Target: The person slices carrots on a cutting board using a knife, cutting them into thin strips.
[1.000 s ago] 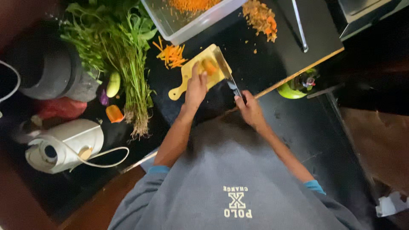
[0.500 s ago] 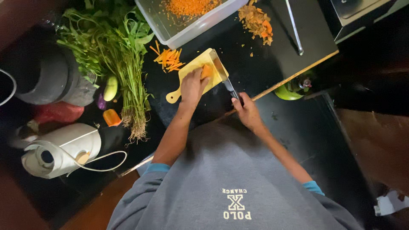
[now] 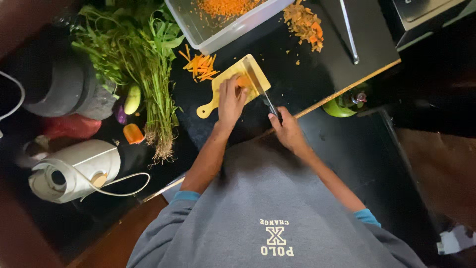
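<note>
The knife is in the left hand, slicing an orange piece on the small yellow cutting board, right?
Not quite: the head view shows the knife in the right hand. The left hand holds the orange piece steady on the yellow cutting board.

black counter (image 3: 317, 84) | cutting board (image 3: 223, 84) | carrot strips (image 3: 201, 67) | greens (image 3: 148, 69) | plastic tub (image 3: 218, 30) | paper roll (image 3: 74, 171)

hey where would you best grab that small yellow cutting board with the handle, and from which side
Grip the small yellow cutting board by its rounded paddle handle, probably coming from the person's near-left side. The handle juts toward that corner and lies bare, while the left hand holds an orange carrot piece on the board's face and the right hand works a black-handled knife along the right part.
</note>
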